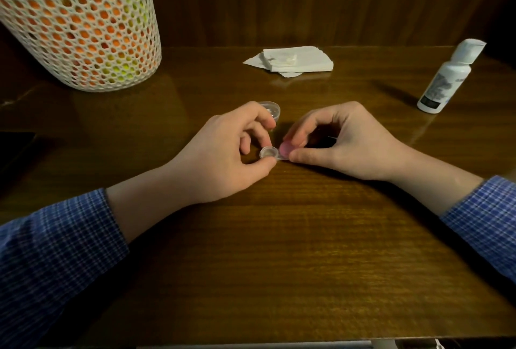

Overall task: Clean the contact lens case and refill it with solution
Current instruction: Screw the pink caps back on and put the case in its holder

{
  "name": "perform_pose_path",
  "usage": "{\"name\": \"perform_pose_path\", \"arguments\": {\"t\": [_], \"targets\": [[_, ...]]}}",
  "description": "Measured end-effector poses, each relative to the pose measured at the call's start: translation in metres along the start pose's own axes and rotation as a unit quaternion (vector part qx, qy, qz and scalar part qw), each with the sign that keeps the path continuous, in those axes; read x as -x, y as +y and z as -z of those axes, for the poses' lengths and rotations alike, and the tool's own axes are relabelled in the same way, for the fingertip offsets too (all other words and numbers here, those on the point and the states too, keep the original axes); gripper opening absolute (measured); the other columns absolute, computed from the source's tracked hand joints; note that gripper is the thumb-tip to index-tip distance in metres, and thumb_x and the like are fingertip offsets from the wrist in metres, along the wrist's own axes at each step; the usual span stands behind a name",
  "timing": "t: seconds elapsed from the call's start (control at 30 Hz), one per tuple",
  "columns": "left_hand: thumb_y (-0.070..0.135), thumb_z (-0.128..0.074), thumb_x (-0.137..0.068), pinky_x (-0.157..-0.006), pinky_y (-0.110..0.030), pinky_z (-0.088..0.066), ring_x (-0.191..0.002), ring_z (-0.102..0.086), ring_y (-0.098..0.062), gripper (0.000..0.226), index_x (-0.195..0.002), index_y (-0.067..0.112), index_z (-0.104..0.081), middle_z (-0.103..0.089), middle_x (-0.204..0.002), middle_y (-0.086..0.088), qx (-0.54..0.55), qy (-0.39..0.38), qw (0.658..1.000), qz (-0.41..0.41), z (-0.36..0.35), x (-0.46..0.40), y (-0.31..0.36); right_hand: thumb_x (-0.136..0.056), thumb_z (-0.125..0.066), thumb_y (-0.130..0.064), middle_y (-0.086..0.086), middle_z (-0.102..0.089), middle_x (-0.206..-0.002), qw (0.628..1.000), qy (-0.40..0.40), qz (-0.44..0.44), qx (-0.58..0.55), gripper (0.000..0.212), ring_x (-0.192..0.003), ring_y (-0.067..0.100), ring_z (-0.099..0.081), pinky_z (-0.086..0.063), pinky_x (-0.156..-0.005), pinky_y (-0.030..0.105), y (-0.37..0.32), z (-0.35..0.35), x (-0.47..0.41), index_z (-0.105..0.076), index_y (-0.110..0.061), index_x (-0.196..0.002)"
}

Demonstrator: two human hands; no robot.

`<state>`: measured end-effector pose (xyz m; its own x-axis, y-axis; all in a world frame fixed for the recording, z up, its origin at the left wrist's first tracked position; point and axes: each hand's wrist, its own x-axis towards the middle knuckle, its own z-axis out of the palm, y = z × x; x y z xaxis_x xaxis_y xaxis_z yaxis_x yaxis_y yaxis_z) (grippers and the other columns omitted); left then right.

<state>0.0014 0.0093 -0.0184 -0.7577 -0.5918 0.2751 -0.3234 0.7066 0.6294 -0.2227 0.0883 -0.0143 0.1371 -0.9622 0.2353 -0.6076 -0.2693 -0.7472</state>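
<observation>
A dark polished wooden table (279,237) backed by wood panelling fills the head view. At its centre the contact lens case (272,152) lies between the two hands, its long axis running left to right. The left hand (223,153) pinches the open clear well with thumb and fingertip; the right hand (343,142) pinches the pink cap (287,148) on the other well. A loose clear cap (270,109) sits just behind the left hand's fingers. The solution bottle (449,77) stands far right, nearer the right hand, which would likely reach for it; folded tissues (293,59) lie straight ahead. A mesh basket (81,27) crowds the far left, while the near table offers room.
</observation>
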Motion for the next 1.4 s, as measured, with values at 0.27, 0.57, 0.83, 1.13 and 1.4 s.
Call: {"name": "perform_pose_path", "arguments": {"t": [0.27,0.57,0.83,1.13,1.4], "targets": [[0.023,-0.082,-0.085,-0.063,-0.016,-0.050,-0.078,-0.064,-0.013,0.046,-0.125,0.020,-0.060,-0.072,-0.096,0.012,0.002,0.004,1.000,-0.005,0.0006,-0.0009,-0.0022,-0.081,-0.084,-0.023,-0.005,-0.078,-0.096,1.000,-0.013,-0.010,0.011,0.015,-0.090,0.017,-0.071,-0.060,-0.086,0.037,0.0007,-0.0005,-0.0007,-0.080,-0.017,-0.094],[0.022,-0.083,-0.085,-0.062,-0.016,-0.050,-0.076,-0.064,-0.012,0.047,-0.125,0.020,-0.060,-0.073,-0.095,0.011,0.005,0.002,1.000,-0.008,0.0011,-0.0023,-0.0037,-0.077,-0.081,-0.038,-0.008,-0.074,-0.095,0.999,0.000,-0.003,0.044,0.023,-0.088,0.016,-0.069,-0.059,-0.082,0.038,-0.0029,-0.0044,0.0009,-0.079,-0.022,-0.094],[0.022,-0.084,-0.084,-0.063,-0.017,-0.051,-0.075,-0.064,-0.011,0.047,-0.124,0.021,-0.060,-0.073,-0.094,0.010,0.010,0.002,1.000,-0.002,0.0011,-0.0027,-0.0049,-0.082,-0.080,-0.027,-0.008,-0.078,-0.098,0.999,-0.012,0.006,0.041,0.013,-0.096,0.012,-0.073,-0.060,-0.089,0.033,-0.0052,-0.0037,0.0025,-0.079,-0.021,-0.094],[0.020,-0.083,-0.085,-0.064,-0.022,-0.055,-0.078,-0.066,-0.016,0.048,-0.126,0.019,-0.060,-0.073,-0.095,0.010,0.018,-0.006,1.000,0.008,0.0021,-0.0028,-0.0032,-0.082,-0.080,-0.025,-0.010,-0.076,-0.106,0.999,-0.006,0.017,0.051,0.007,-0.101,0.011,-0.072,-0.058,-0.092,0.032,-0.0064,-0.0048,0.0031,-0.078,-0.020,-0.086],[0.020,-0.083,-0.085,-0.065,-0.024,-0.056,-0.079,-0.066,-0.016,0.047,-0.127,0.020,-0.060,-0.073,-0.095,0.010,0.014,-0.007,1.000,0.010,0.0019,-0.0034,-0.0026,-0.083,-0.081,-0.027,-0.004,-0.072,-0.098,0.998,0.001,0.019,0.067,0.011,-0.093,0.015,-0.071,-0.059,-0.086,0.041,-0.0074,-0.0079,0.0015,-0.078,-0.017,-0.085]]}}
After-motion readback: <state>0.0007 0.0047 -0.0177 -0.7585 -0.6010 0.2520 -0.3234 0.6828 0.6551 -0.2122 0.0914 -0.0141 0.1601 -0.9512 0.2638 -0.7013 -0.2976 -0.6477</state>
